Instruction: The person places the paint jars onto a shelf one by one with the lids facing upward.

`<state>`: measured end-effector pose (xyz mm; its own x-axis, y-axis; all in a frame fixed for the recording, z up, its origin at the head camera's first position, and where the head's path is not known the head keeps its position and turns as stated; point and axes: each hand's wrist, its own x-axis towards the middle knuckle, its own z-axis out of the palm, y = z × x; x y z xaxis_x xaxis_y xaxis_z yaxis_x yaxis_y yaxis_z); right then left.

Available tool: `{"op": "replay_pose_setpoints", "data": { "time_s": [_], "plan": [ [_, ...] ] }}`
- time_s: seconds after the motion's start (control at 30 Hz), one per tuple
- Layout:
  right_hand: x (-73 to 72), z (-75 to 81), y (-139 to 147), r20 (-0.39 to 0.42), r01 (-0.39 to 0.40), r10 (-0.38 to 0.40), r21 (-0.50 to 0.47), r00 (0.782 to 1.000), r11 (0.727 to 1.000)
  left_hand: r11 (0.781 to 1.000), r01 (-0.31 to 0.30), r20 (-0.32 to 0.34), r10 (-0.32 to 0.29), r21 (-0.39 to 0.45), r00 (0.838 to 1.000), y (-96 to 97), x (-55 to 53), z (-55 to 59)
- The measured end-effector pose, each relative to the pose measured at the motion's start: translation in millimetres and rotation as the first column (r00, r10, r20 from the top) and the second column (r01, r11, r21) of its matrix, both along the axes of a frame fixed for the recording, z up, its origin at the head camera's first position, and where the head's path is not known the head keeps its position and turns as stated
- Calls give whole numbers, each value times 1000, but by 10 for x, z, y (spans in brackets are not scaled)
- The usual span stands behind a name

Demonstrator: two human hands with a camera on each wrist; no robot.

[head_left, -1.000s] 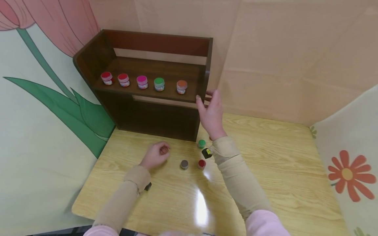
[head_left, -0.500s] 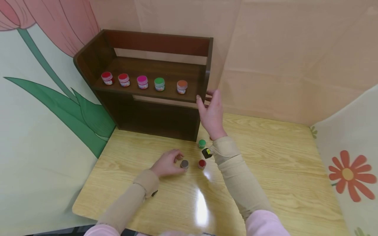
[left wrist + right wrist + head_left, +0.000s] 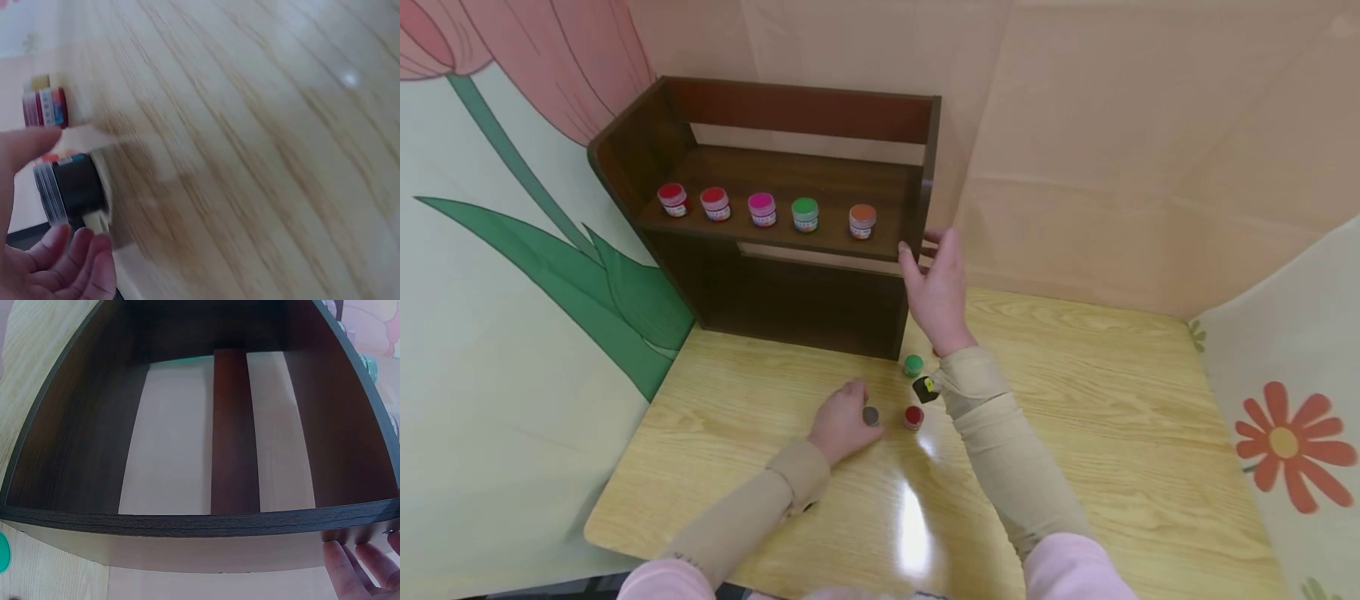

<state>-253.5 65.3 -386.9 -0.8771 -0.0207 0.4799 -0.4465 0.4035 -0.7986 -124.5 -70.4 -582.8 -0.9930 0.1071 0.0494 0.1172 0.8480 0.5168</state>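
My left hand (image 3: 844,423) has its fingers and thumb around a small dark grey paint jar (image 3: 870,415) on the table. In the left wrist view the thumb stands a little apart from the jar (image 3: 78,184), while the bent fingers (image 3: 75,259) are close to its lid. My right hand (image 3: 937,292) holds the right side panel of a dark brown wooden shelf (image 3: 820,304), thumb at the front edge and fingers (image 3: 347,572) against the outer face. Along the upper board stand several small jars, including a pink-lidded one (image 3: 762,209) and an orange-lidded one (image 3: 862,222).
On the table (image 3: 1075,417), a red-lidded jar (image 3: 913,417) stands right of the grey one, and a green-lidded jar (image 3: 913,366) is near the shelf's right corner. Another reddish one is mostly hidden behind the right wrist. Printed cloth surrounds the table at the back and sides.
My left hand has moved right across the table to the grey jar, its fingers coming around it. The right hand stays at the shelf's side panel.
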Motion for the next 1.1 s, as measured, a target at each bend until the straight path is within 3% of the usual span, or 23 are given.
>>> {"op": "replay_pose_setpoints", "data": {
  "time_s": [0.2, 0.33, 0.47, 0.67, 0.87, 1.1],
  "plan": [
    [-2, -3, -10, -5, -1, 1, 6, 1000, 1000, 997, -19, -2, 19, -70, 1000, 72, 24, -22],
    [7, 10, -14, 2, -5, 5, 10, 1000, 1000, 997, 9, -26, -11, -76, 1000, 69, 32, -31],
    [2, 7, -15, 5, -9, 9, 5, 1000, 1000, 999, 39, -22, -39, -11, 999, 6, -13, 35],
    [8, -7, -12, 3, -7, 7, 3, 1000, 1000, 987, 42, -34, -37, 155, 999, -142, -160, 252],
    [-2, -7, -6, 10, -11, 11, -3, 1000, 1000, 983, 52, -15, -50, 175, 999, -239, -235, 397],
    [4, 6, -2, 16, -11, 11, -1, 1000, 1000, 978, 79, -32, -74, 194, 997, -399, -312, 387]
  ]
}}
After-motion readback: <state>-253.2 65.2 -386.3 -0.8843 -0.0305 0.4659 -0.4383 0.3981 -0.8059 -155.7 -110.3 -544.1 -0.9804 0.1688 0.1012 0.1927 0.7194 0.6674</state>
